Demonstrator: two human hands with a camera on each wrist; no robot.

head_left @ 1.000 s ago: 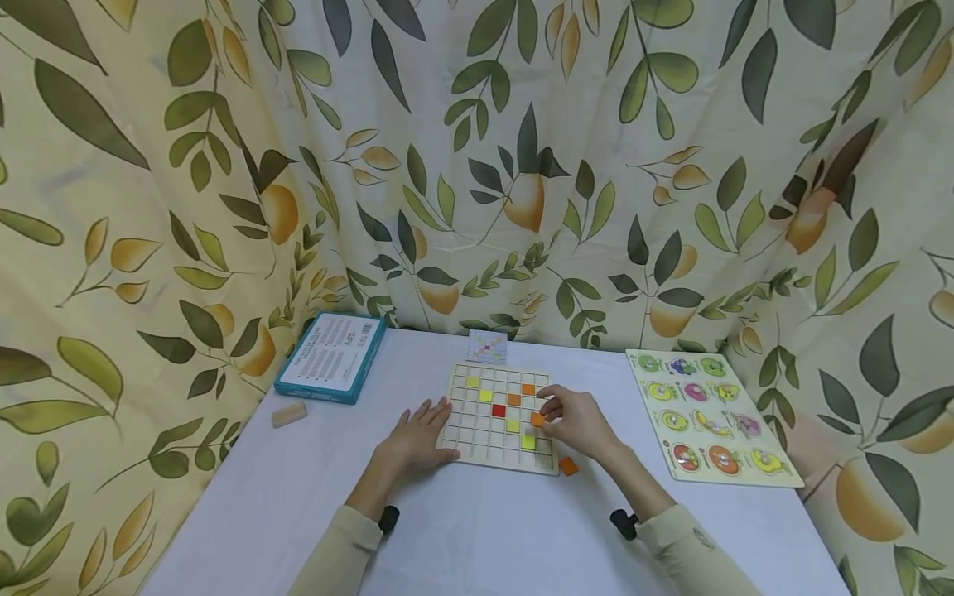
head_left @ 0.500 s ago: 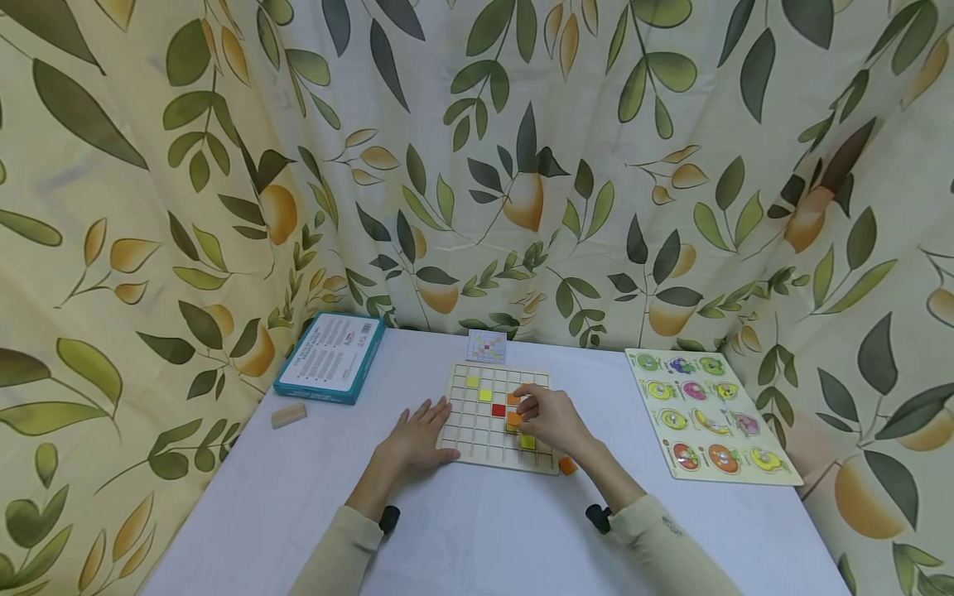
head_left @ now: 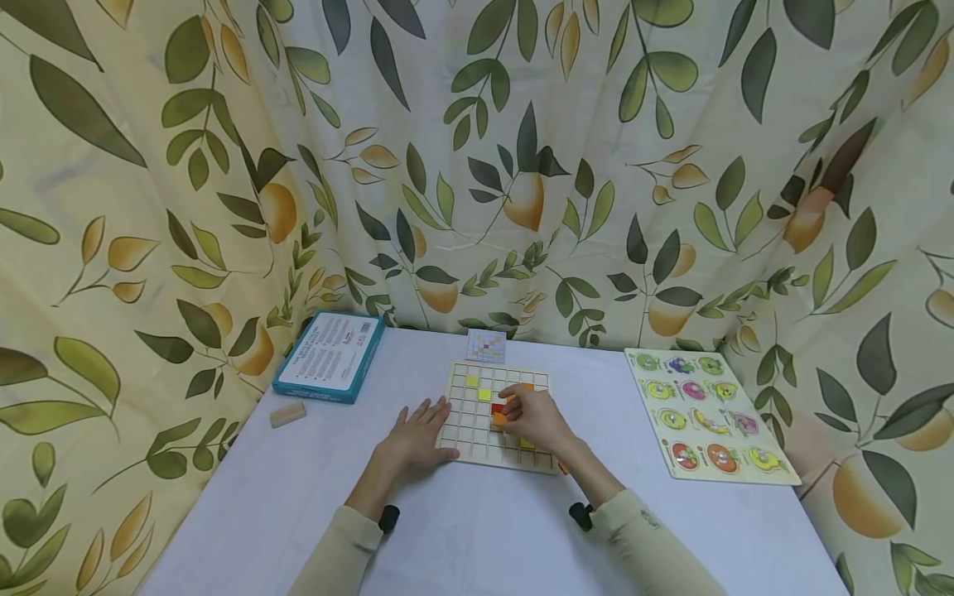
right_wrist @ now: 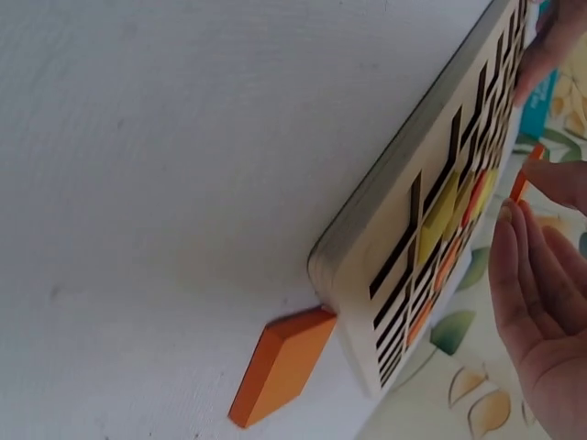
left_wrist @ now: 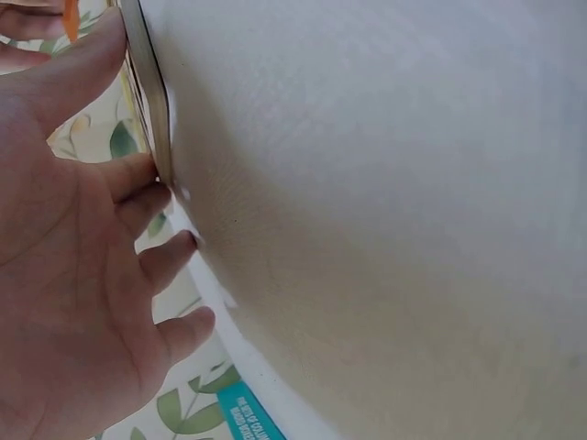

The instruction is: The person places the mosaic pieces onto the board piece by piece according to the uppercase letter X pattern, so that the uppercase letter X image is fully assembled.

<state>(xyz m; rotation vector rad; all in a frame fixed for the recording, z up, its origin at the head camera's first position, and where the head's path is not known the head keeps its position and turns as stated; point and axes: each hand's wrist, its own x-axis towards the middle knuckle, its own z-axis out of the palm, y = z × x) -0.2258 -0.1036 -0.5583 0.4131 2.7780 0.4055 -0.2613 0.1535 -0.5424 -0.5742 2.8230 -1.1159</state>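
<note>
A wooden grid board (head_left: 477,434) lies flat on the white table, with yellow tiles (head_left: 473,382), a red tile (head_left: 497,408) and orange tiles in some of its squares. My right hand (head_left: 542,424) pinches a square orange tile (right_wrist: 524,177) between thumb and fingertips, above the board just in front of the red tile. It covers part of the board's right side in the head view. Fingers spread, my left hand (head_left: 414,440) touches the board's left edge. A loose orange tile (right_wrist: 282,367) lies against the board's near right corner.
A small pattern card (head_left: 487,346) sits behind the board. At left are a teal box (head_left: 331,356) and a small wooden block (head_left: 287,415). A fruit picture board (head_left: 708,418) lies at right. A leaf-print curtain (head_left: 492,165) hangs around the table.
My right hand has carried the orange tile leftward across the board, from its right edge to near the red tile. My left hand has stayed at the board's left edge.
</note>
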